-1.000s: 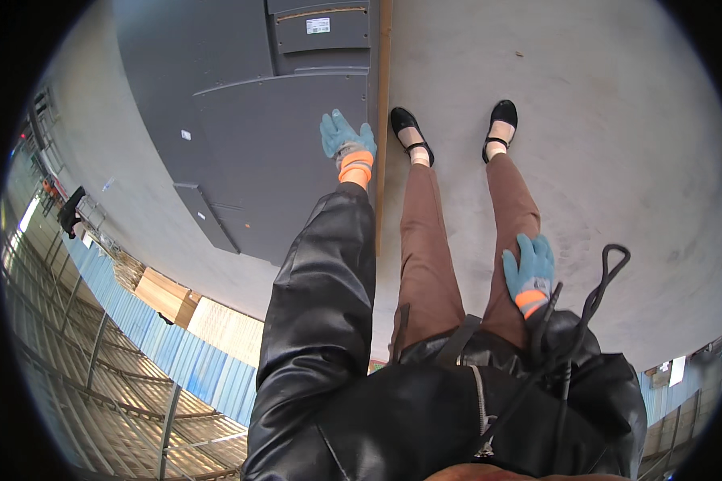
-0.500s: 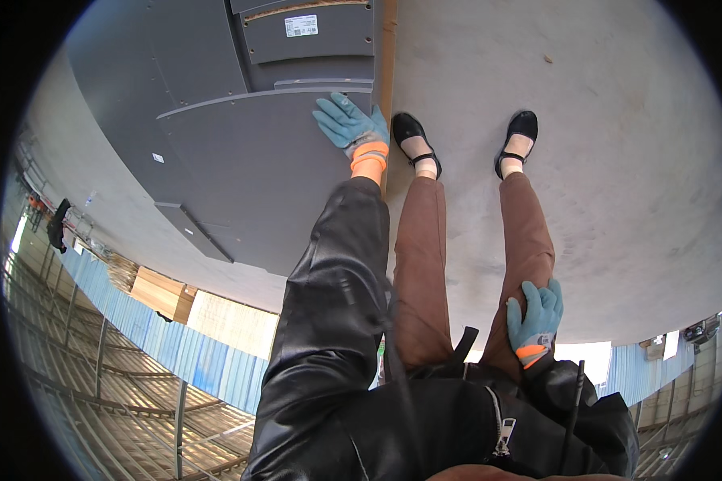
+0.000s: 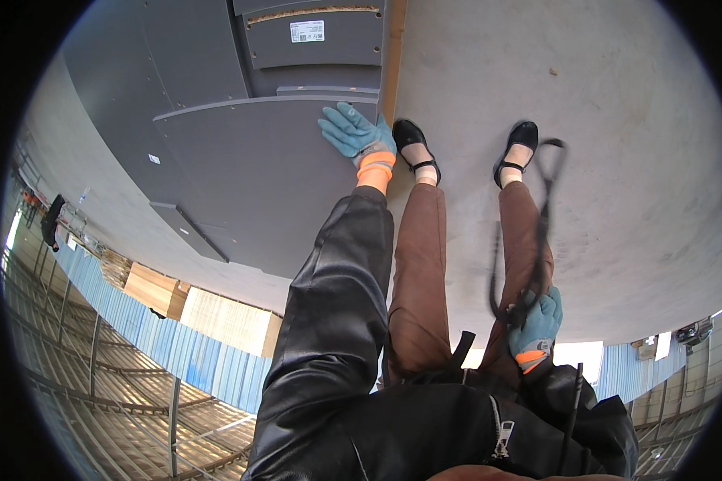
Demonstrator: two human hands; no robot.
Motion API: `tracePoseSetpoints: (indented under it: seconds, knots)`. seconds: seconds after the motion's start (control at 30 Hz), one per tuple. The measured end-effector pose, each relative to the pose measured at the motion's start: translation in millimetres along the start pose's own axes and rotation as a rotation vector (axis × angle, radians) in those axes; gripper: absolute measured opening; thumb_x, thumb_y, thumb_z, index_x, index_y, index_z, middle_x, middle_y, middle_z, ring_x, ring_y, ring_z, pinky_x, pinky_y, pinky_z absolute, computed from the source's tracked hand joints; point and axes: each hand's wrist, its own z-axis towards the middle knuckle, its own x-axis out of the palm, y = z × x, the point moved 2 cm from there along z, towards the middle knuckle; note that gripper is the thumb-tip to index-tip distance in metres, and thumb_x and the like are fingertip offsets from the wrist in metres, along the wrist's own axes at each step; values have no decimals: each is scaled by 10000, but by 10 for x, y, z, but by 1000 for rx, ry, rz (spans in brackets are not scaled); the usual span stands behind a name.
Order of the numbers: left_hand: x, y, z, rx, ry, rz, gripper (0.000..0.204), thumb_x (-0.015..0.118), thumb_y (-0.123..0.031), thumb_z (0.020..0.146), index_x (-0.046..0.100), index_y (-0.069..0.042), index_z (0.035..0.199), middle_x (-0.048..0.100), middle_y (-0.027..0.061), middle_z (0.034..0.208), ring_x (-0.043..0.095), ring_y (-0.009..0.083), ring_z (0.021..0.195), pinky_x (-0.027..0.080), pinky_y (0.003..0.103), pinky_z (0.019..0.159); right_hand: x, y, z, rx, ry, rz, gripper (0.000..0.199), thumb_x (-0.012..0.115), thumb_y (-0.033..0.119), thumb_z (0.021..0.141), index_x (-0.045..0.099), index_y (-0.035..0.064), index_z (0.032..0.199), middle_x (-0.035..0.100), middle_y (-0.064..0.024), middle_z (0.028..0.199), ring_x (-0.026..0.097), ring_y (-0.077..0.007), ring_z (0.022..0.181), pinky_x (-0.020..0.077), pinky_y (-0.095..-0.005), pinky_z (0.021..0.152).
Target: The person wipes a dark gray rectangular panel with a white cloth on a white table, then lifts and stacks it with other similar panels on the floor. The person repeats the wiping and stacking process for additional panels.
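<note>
My left hand [image 3: 358,136], in a blue and grey work glove with an orange cuff, lies flat on a large dark grey panel [image 3: 249,172] near its right edge. Its fingers are stretched out and hold nothing. My right hand [image 3: 539,319], gloved the same way, rests on my right leg around the knee, its fingers laid along the brown trousers. A thin black strap [image 3: 545,216], blurred by motion, dangles across that leg and partly covers the right hand's fingers; it does not appear gripped.
Beyond the panel lie more dark grey boards, one with a white label [image 3: 307,31]. A narrow grey strip [image 3: 188,231] lies on the large panel. Brown edging [image 3: 394,60] borders the stack beside my black shoes [image 3: 416,150]. Pale boards [image 3: 226,321] stand near a blue wall far left.
The black strap has swung from beside my left sleeve to in front of my right leg. Both hands keep their places, while the view has shifted slightly.
</note>
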Motion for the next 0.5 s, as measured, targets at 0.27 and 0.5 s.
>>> tracePoseSetpoints:
  seconds: [0.27,0.5]
  knots:
    - [-3,18,30,-18,92,-25,1169,726,-519,834,22,4,1608,68,278,1664,99,499,1526,114,544,1252,-32,-35,-8,-2,-21,22,374,721,257,865,668,76,1189,578,-166,1132,476,-474,1276,390,-558,1053]
    - [-302,3,19,-49,185,-151,1105,755,-450,817,116,-5,1601,149,274,1646,183,482,1510,173,538,1240,14,-101,-48,7,-36,31,384,729,268,854,669,80,1184,594,-163,1141,469,-466,1289,391,-551,1054]
